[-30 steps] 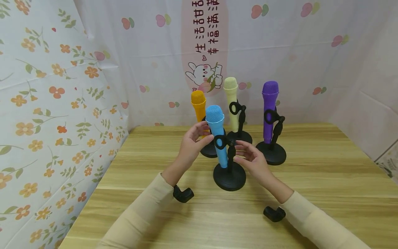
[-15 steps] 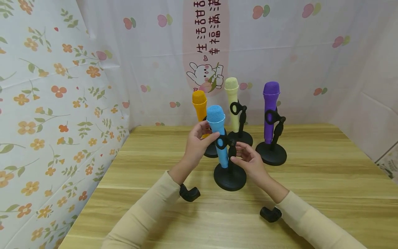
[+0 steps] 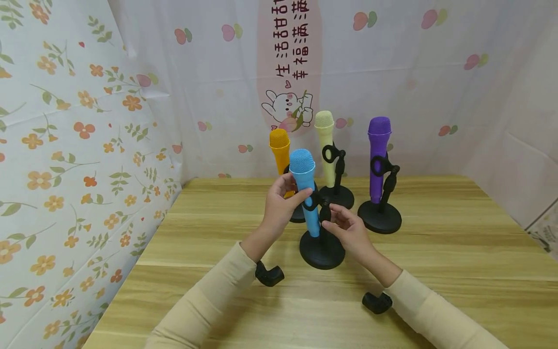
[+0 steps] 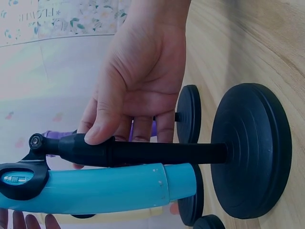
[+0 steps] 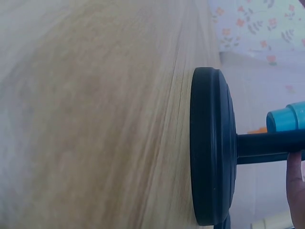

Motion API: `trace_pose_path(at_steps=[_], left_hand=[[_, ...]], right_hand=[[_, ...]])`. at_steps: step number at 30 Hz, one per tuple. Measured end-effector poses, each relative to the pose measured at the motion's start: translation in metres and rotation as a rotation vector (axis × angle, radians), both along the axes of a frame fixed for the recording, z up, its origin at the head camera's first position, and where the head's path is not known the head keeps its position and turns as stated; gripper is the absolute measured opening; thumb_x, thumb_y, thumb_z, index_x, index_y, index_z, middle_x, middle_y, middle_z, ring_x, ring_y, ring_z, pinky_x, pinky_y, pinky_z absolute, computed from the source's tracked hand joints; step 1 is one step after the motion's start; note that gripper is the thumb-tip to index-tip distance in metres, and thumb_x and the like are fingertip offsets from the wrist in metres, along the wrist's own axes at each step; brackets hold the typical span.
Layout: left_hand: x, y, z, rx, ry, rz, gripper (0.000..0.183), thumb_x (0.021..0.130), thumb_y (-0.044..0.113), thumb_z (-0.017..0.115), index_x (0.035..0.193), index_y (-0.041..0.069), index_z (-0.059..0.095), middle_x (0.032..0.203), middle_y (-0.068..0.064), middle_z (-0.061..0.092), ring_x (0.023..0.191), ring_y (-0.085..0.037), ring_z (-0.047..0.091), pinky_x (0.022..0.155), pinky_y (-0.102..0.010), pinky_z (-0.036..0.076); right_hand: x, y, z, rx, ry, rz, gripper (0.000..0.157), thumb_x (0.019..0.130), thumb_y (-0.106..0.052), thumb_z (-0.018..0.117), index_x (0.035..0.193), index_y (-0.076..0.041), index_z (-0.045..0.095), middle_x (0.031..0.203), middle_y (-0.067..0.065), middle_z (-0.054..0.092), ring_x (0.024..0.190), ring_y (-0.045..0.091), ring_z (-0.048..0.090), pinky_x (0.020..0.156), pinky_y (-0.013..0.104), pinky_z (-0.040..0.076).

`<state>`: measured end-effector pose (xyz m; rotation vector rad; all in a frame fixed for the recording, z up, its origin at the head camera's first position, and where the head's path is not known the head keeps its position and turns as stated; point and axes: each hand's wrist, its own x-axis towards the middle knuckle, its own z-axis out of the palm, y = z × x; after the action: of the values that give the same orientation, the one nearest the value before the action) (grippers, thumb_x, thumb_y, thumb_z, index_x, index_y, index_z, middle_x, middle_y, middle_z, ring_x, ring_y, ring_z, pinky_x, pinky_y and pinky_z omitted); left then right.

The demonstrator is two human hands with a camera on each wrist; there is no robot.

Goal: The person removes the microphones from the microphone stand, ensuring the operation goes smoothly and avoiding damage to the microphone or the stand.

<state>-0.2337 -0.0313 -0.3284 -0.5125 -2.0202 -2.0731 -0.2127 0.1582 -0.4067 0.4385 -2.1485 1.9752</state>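
A light-blue microphone [image 3: 302, 164] leans in the ring clip of a black desk stand [image 3: 321, 254], its round base on the table. My left hand [image 3: 279, 206] holds the microphone below its head, thumb across the front and fingers behind. On the other side, my right hand [image 3: 354, 235] pinches the stand's post between thumb and fingers. The left wrist view shows the right thumb [image 4: 99, 133] lying on the thick upper part of the post, while a few left fingertips [image 4: 33, 220] show under the microphone. In the right wrist view, one finger [image 5: 294, 176] touches the post.
Behind stand an orange microphone [image 3: 279, 145], partly hidden by the blue one, and a cream microphone [image 3: 324, 131]. A purple microphone [image 3: 379, 138] on its own stand is to the right. Patterned cloth [image 3: 209, 87] hangs behind the wooden table [image 3: 457, 232].
My left hand has moved slightly right, its thumb now over the blue microphone. My right thumb and fingers have come in onto the stand's post. The microphones stay where they were.
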Motion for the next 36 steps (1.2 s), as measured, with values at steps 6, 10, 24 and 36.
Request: trace_pose_path(at_steps=[6, 10, 24, 36], left_hand=[[-0.003, 0.001, -0.004, 0.009, 0.025, 0.006, 0.040, 0.088, 0.016, 0.074, 0.122, 0.003, 0.057, 0.111, -0.009, 0.062, 0.100, -0.021, 0.054, 0.088, -0.038, 0.045], [-0.002, 0.002, -0.002, 0.014, 0.031, 0.012, 0.039, 0.088, 0.016, 0.074, 0.121, 0.003, 0.057, 0.110, -0.008, 0.062, 0.100, -0.021, 0.055, 0.088, -0.038, 0.046], [-0.001, 0.010, 0.001, 0.071, -0.007, 0.032, 0.037, 0.088, 0.015, 0.074, 0.119, 0.003, 0.058, 0.106, -0.006, 0.062, 0.097, -0.019, 0.055, 0.090, -0.037, 0.046], [-0.001, 0.012, 0.002, 0.130, -0.073, 0.007, 0.036, 0.088, 0.014, 0.074, 0.119, 0.003, 0.060, 0.106, -0.006, 0.063, 0.096, -0.019, 0.055, 0.087, -0.034, 0.048]], right_hand=[[-0.001, -0.002, -0.002, -0.016, 0.024, 0.002, 0.041, 0.091, 0.005, 0.064, 0.129, 0.010, 0.052, 0.099, 0.007, 0.056, 0.092, 0.010, 0.053, 0.082, 0.018, 0.050], [-0.001, -0.002, -0.003, -0.008, 0.039, 0.003, 0.040, 0.091, 0.005, 0.064, 0.129, 0.009, 0.052, 0.098, 0.007, 0.055, 0.091, 0.010, 0.052, 0.082, 0.018, 0.050], [-0.001, -0.002, -0.002, 0.019, 0.026, -0.016, 0.040, 0.091, 0.002, 0.065, 0.129, 0.009, 0.052, 0.098, 0.007, 0.056, 0.091, 0.010, 0.052, 0.083, 0.017, 0.049], [0.000, -0.003, -0.001, 0.011, 0.034, -0.016, 0.039, 0.090, 0.004, 0.065, 0.127, 0.008, 0.053, 0.098, 0.008, 0.056, 0.091, 0.011, 0.053, 0.084, 0.018, 0.049]])
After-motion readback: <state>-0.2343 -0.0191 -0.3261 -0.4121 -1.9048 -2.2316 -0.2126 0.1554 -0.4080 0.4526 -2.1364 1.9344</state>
